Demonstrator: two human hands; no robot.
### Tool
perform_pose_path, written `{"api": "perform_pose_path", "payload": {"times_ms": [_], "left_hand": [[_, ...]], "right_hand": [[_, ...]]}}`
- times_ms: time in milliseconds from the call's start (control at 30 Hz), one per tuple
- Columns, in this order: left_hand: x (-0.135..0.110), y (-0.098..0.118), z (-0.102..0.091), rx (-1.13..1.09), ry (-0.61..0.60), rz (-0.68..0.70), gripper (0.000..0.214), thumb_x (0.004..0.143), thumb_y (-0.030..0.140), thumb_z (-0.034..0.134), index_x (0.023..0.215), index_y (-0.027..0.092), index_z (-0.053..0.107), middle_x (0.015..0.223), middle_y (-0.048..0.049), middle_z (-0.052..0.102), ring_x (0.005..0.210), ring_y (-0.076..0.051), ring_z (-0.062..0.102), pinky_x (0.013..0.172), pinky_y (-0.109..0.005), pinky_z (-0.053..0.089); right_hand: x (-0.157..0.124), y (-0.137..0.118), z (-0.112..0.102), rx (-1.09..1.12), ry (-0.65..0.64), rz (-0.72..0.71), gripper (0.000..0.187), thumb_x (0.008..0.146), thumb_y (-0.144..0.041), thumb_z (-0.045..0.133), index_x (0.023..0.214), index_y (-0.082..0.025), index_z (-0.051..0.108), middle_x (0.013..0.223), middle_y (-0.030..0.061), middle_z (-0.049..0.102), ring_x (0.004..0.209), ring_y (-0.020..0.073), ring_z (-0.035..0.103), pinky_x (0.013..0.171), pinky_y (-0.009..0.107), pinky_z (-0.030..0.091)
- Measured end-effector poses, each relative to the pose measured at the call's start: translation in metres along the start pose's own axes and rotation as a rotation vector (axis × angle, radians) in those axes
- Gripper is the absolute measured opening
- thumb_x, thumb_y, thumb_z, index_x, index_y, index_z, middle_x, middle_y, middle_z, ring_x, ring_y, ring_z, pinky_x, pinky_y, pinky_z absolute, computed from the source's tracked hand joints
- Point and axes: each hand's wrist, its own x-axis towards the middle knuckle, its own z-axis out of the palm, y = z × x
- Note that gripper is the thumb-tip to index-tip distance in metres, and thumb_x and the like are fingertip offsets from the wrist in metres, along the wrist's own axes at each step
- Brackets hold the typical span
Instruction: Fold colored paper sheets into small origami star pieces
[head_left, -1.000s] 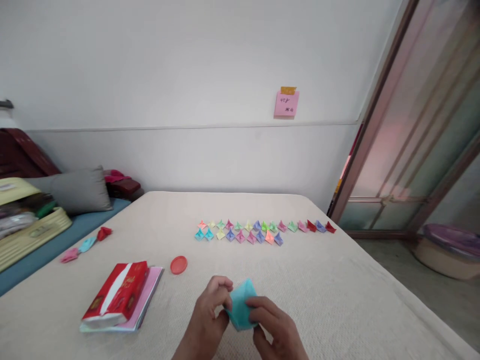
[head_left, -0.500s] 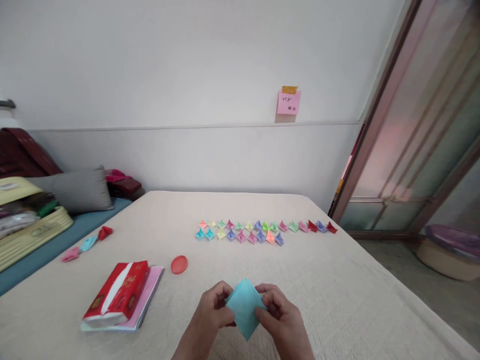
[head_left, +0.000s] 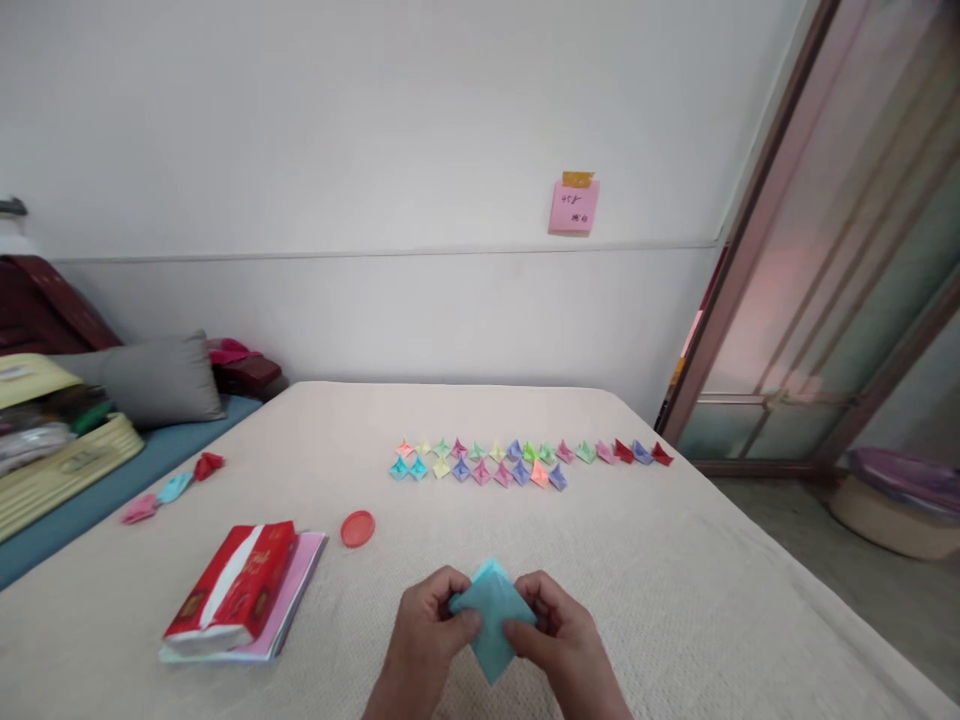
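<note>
A folded sheet sits between the left hand and right hand over the bed. A tissue packet lies on a notebook to their left; rows of paper stars lie ahead.

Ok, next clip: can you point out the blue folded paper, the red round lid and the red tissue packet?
Blue folded paper [head_left: 493,600]: head view, on its upper part.
Red round lid [head_left: 358,529]: head view, on its centre.
Red tissue packet [head_left: 259,585]: head view, on its red wrapper.

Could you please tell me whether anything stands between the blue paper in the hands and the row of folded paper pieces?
Nothing visible does: only bedspread lies between the blue paper, held by the left hand and right hand, and the row of folded paper pieces.
</note>
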Motion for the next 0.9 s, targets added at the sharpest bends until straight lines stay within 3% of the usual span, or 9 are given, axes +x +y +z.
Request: {"api": "perform_pose_path", "payload": {"times_ms": [233,433,633,900], "left_hand": [[-0.003,0.005,0.003,-0.010,-0.045,-0.078,0.006,0.065,0.017,0.064,0.065,0.014,0.059,0.051,0.0056,0.048,0.048,-0.010,0.043,0.048,-0.023,0.037],[-0.005,0.011,0.005,-0.002,-0.051,-0.100,0.011,0.068,0.019,0.062,0.074,0.012,0.069,0.052,0.0021,0.058,0.048,-0.011,0.050,0.048,-0.023,0.041],[-0.005,0.010,0.000,-0.025,-0.037,-0.095,0.017,0.069,0.020,0.060,0.078,0.014,0.073,0.053,0.0013,0.061,0.048,-0.012,0.054,0.050,-0.024,0.044],[-0.007,0.017,-0.005,0.128,-0.094,0.031,0.019,0.068,0.012,0.052,0.064,0.015,0.071,0.053,-0.0008,0.064,0.056,-0.015,0.060,0.057,-0.024,0.045]], "right_hand": [[0.002,0.008,-0.005,0.049,-0.062,0.105,0.011,0.061,-0.022,0.069,0.063,-0.017,0.060,0.051,-0.0044,0.053,0.049,0.0102,0.043,0.048,0.022,0.032],[0.005,0.017,-0.009,0.104,-0.043,0.118,0.018,0.064,-0.032,0.072,0.064,-0.016,0.063,0.050,-0.0016,0.056,0.047,0.0108,0.045,0.047,0.023,0.031],[0.000,0.000,-0.008,0.139,0.007,0.059,0.001,0.061,-0.018,0.069,0.060,-0.018,0.069,0.051,-0.0030,0.052,0.050,0.0099,0.041,0.049,0.023,0.031],[-0.004,-0.012,-0.006,0.101,-0.046,-0.024,0.017,0.060,-0.008,0.058,0.053,-0.019,0.069,0.058,-0.0020,0.054,0.056,0.0117,0.045,0.053,0.024,0.034]]}}
